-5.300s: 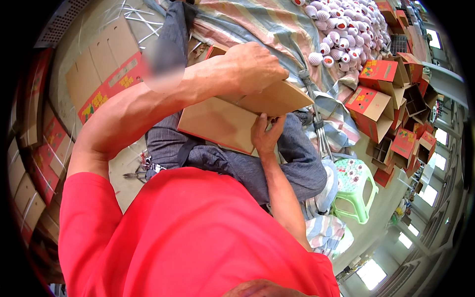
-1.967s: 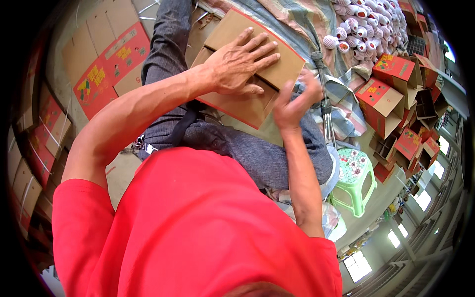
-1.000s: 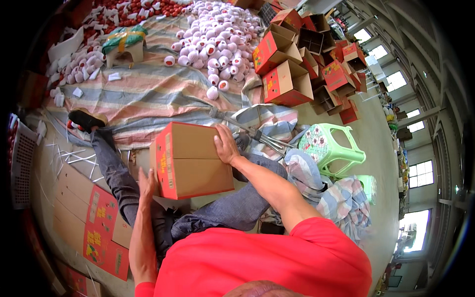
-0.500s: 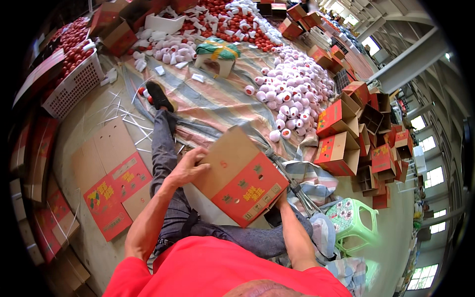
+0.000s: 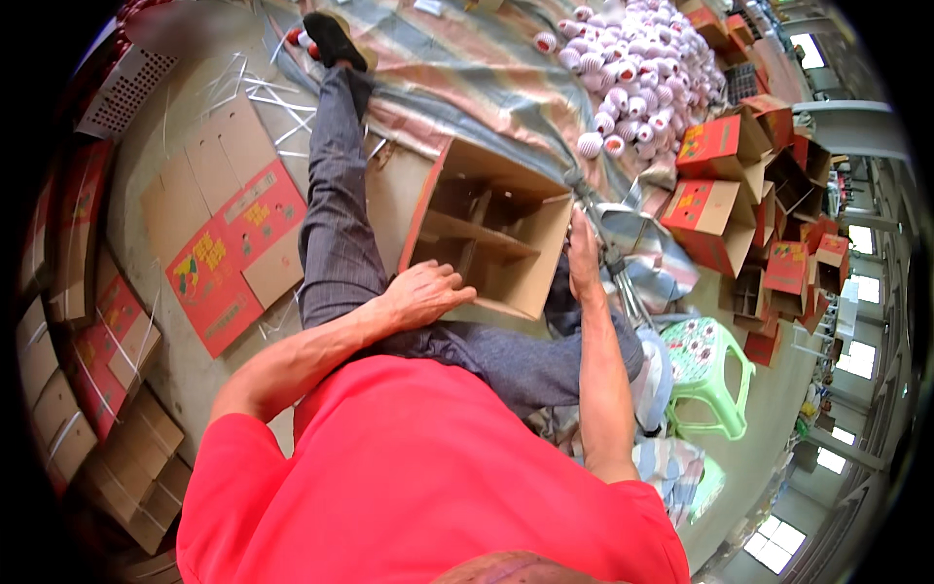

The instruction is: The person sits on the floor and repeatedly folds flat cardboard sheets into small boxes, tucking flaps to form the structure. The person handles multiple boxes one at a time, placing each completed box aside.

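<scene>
The left hand (image 5: 428,295) lies over the near left corner of an open carton (image 5: 551,258), its fingers close together and loosely bent; the thumb is hidden, so whether they pinch the wall cannot be told. The right hand (image 5: 584,258) is seen nearly edge-on, upright along the carton's right side; its fingers appear pressed together, but their grip cannot be determined.

The carton, its opening tilted toward the viewer, is located in front of the torso, between the outstretched left leg (image 5: 336,204) and the folded right leg (image 5: 525,360). Crossed dividers (image 5: 477,234) form compartments inside, the deeper ones in shadow; the carton's underside and what bears it are concealed.

Beyond, a striped sheet (image 5: 428,97) and a heap of net-wrapped round items (image 5: 642,78) are cut off by the upper edge. A flattened carton (image 5: 233,224) lies to the left. At the right stand a green stool (image 5: 705,360) and overlapping red-and-brown cartons (image 5: 715,214), many partly obscured. A blurred patch covers ground beside the perforated crate (image 5: 126,92), upper left.
</scene>
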`<state>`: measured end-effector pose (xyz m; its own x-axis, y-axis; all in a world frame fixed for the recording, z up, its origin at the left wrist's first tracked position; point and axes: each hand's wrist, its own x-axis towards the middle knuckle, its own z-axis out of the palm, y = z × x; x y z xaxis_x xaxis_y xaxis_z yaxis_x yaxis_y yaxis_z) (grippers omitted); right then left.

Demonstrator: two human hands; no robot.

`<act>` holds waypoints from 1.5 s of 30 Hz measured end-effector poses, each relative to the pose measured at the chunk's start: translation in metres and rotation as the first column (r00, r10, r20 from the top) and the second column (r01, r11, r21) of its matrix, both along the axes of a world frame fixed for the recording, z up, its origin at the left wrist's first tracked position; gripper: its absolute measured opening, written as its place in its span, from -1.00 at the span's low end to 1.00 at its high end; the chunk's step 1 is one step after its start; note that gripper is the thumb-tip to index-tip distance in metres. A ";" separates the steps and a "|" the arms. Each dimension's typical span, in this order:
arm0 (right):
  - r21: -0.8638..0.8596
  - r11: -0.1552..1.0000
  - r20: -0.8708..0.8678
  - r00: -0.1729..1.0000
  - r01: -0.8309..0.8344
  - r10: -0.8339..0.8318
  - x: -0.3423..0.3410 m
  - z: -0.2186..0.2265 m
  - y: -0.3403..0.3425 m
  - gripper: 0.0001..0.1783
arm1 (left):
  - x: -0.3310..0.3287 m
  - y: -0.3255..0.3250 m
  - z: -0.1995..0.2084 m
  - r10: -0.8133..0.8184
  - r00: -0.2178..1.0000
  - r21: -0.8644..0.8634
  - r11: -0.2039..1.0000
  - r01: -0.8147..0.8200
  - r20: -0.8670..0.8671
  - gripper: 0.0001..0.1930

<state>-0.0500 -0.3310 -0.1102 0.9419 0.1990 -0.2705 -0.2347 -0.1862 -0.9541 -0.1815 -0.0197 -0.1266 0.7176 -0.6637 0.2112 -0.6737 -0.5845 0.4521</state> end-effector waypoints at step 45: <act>-0.504 0.843 0.201 0.975 0.187 -0.096 -0.004 -0.052 0.045 -0.49 | 0.122 -0.053 -0.120 0.404 0.717 0.579 0.815 -0.001 -0.568 -0.30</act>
